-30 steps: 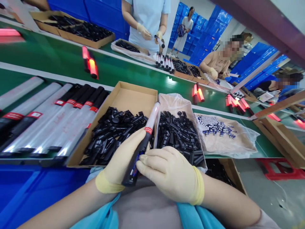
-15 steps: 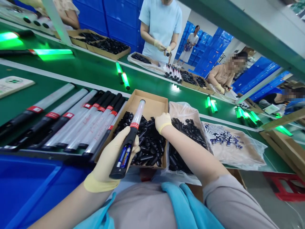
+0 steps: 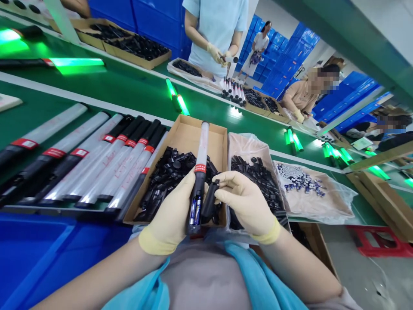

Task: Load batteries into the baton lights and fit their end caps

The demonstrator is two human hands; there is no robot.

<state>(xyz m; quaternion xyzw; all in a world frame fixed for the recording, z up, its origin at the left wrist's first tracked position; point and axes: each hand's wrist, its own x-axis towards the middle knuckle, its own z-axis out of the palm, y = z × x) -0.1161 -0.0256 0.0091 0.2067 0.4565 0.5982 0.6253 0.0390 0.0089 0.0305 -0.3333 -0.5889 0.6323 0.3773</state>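
My left hand (image 3: pixel 172 211), in a pale glove, is wrapped round a light baton (image 3: pixel 201 157) with a clear tube, a red band and a black handle. The handle's battery slot is uncovered, and blue batteries (image 3: pixel 195 210) show inside. Between the fingers of my gloved right hand (image 3: pixel 247 202) is a black battery cover (image 3: pixel 210 200), held just right of the handle. Beneath both hands stands a cardboard box (image 3: pixel 180 125) heaped with black covers (image 3: pixel 161 181). Several more batons (image 3: pixel 119 172) lie side by side to the left.
A plastic-lined tray (image 3: pixel 248 144) of black parts and another tray (image 3: pixel 335 202) with small batteries stand to the right. Lit green batons (image 3: pixel 177 97) lie on the green belt (image 3: pixel 135 86). Co-workers (image 3: pixel 214 34) stand across it. Blue bins (image 3: pixel 38 258) are at lower left.
My right hand has come out of the box of black covers with one cover, back beside the baton. My left hand has moved right and turned the baton more upright.
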